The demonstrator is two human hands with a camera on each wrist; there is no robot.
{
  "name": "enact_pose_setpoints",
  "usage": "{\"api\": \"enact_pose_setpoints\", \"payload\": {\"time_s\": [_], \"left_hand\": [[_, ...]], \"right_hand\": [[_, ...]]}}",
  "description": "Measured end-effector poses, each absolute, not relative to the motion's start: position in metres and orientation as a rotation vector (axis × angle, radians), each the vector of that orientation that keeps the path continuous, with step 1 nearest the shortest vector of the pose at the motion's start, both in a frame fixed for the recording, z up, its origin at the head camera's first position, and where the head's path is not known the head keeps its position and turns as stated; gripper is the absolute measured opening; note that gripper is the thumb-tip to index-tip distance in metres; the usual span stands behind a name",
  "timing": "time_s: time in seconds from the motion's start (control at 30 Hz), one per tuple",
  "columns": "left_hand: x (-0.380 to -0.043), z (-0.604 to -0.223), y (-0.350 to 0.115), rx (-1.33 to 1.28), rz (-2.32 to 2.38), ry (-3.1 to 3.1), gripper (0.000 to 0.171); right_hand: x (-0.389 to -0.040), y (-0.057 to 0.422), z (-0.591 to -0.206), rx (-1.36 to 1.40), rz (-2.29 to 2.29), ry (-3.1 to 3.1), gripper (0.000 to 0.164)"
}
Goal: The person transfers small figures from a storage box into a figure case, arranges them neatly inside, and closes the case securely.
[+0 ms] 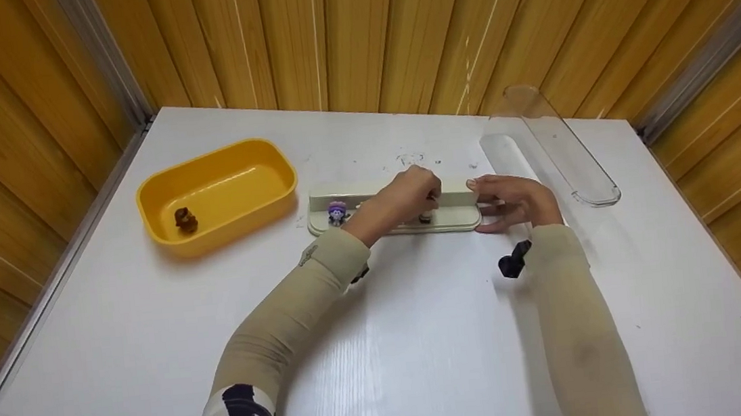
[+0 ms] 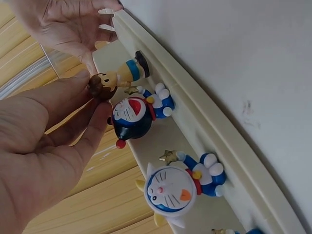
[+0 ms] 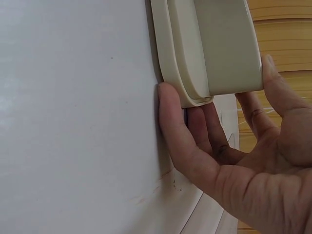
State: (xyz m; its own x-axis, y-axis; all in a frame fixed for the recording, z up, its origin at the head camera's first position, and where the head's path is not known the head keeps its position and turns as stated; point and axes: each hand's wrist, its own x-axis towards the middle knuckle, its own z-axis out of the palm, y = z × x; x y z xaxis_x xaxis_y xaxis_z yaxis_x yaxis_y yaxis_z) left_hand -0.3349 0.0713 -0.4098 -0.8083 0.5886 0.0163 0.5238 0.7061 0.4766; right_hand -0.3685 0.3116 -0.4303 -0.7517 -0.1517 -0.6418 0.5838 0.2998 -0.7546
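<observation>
My left hand pinches the brown-haired head of a small figurine between thumb and fingers. Its dark feet are at the ledge of a cream stepped display stand. Beside it in the left wrist view stands a blue-and-white cat figurine with a dark hat, then a cat figurine in a white hood. A purple-topped figurine stands at the stand's left end. My right hand grips the stand's right end, with fingers at its lower edge and the thumb side at the taller back.
A yellow bin to the left holds a brown figurine. At the back right lies a long clear plastic cover. Wood-patterned panels enclose the white table.
</observation>
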Motion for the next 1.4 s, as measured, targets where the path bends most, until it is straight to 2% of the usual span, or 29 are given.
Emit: {"api": "enact_pose_setpoints", "payload": {"time_s": [0.27, 0.5, 0.9, 1.13, 1.4], "left_hand": [[-0.332, -0.403, 0.064, 0.876, 0.734, 2.784, 0.023], [-0.33, -0.404, 0.049, 0.779, 0.838, 2.788, 0.025], [-0.328, -0.4, 0.037, 0.761, 1.031, 2.837, 0.026], [-0.33, -0.404, -0.018, 0.631, 1.027, 2.929, 0.026], [-0.322, -0.4, -0.111, 0.37, 0.972, 2.996, 0.03]], "right_hand": [[-0.37, 0.308, -0.43, 0.392, -1.527, 1.905, 0.043], [-0.374, 0.299, -0.431, 0.371, -1.51, 1.89, 0.053], [-0.371, 0.312, -0.424, 0.415, -1.529, 1.883, 0.05], [-0.37, 0.306, -0.425, 0.429, -1.536, 1.891, 0.046], [-0.374, 0.298, -0.427, 0.391, -1.517, 1.885, 0.047]]}}
